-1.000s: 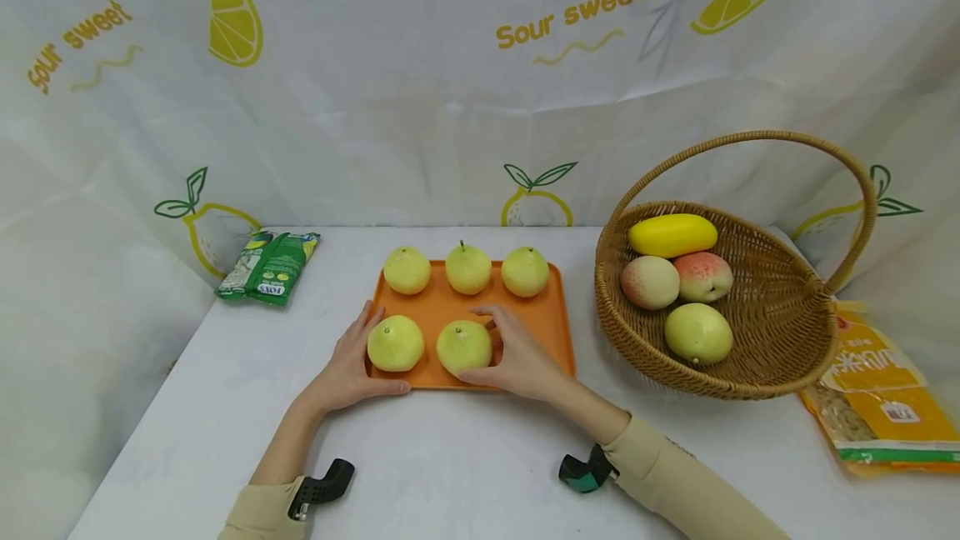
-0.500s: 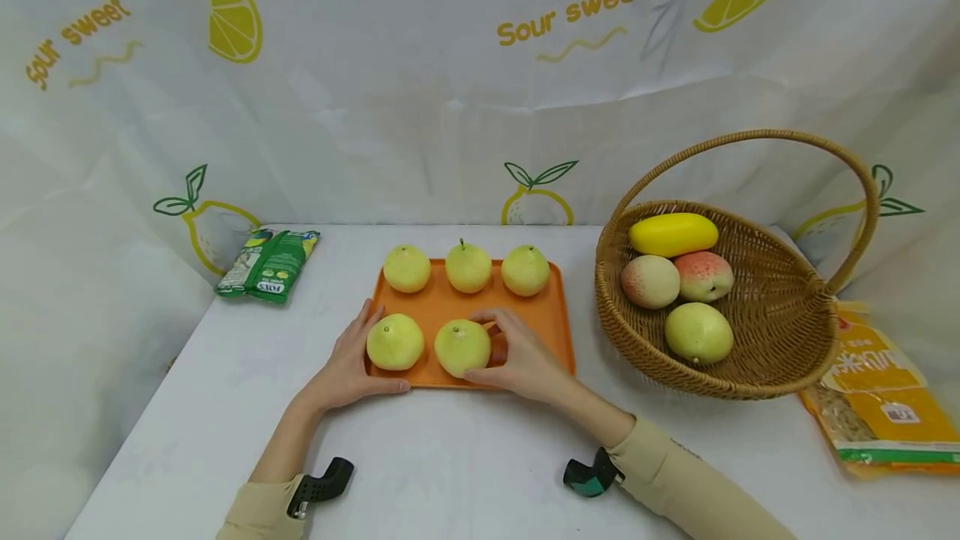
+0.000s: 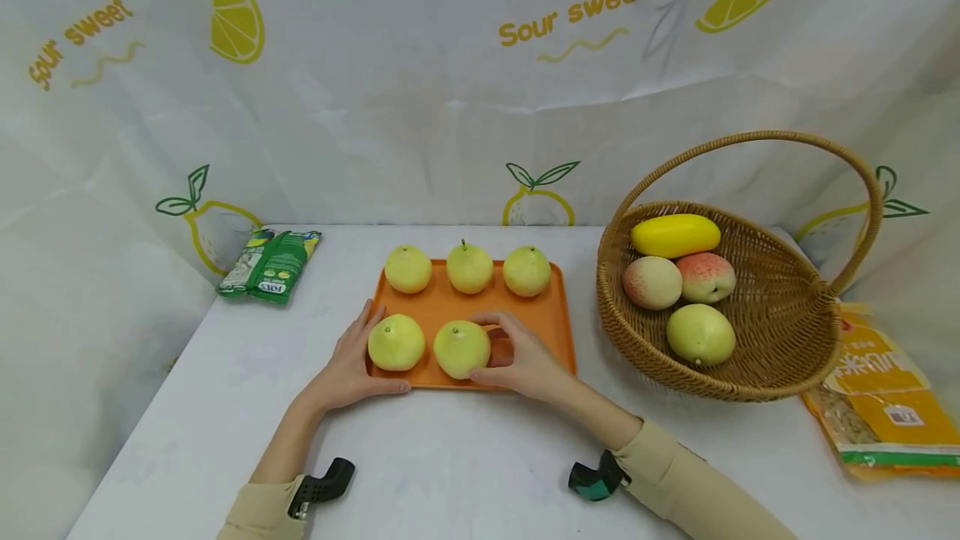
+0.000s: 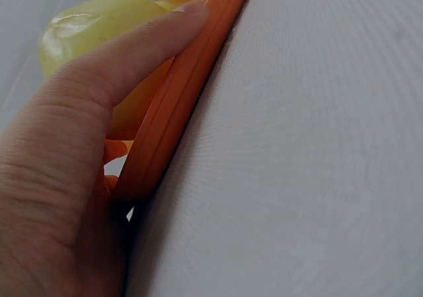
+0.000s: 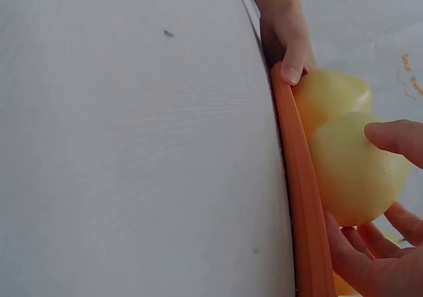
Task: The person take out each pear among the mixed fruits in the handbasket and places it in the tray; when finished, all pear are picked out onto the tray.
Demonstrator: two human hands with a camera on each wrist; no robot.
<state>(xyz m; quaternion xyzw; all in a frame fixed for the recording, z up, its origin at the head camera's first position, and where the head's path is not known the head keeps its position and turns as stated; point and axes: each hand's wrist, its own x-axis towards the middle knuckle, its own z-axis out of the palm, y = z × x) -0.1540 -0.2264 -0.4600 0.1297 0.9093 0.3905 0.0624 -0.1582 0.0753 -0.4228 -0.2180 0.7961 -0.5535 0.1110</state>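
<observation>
On an orange tray [image 3: 450, 304] sit several yellow-green pears, three along the back and two in front. My right hand [image 3: 522, 363] curls round the front middle pear [image 3: 461, 350], thumb at its near side and fingers behind it. In the right wrist view the thumb tip overlaps this pear [image 5: 357, 171], and the fingers lie by its underside. My left hand [image 3: 351, 369] grips the tray's front left corner beside the front left pear [image 3: 395, 342]. The left wrist view has the thumb along the tray's rim [image 4: 165, 125]; the other fingers are mostly hidden.
A wicker basket [image 3: 787, 340] with a tall handle stands at the right, holding two peaches, a long yellow fruit and a yellow-green fruit. Behind it lies an orange-yellow packet [image 3: 885, 407]. A green packet [image 3: 273, 267] lies back left. A printed cloth [image 3: 420, 132] hangs behind.
My right hand has drawn slightly right, its thumb covering less of the front middle pear. That pear has shifted slightly left. The left hand keeps its place on the tray corner.
</observation>
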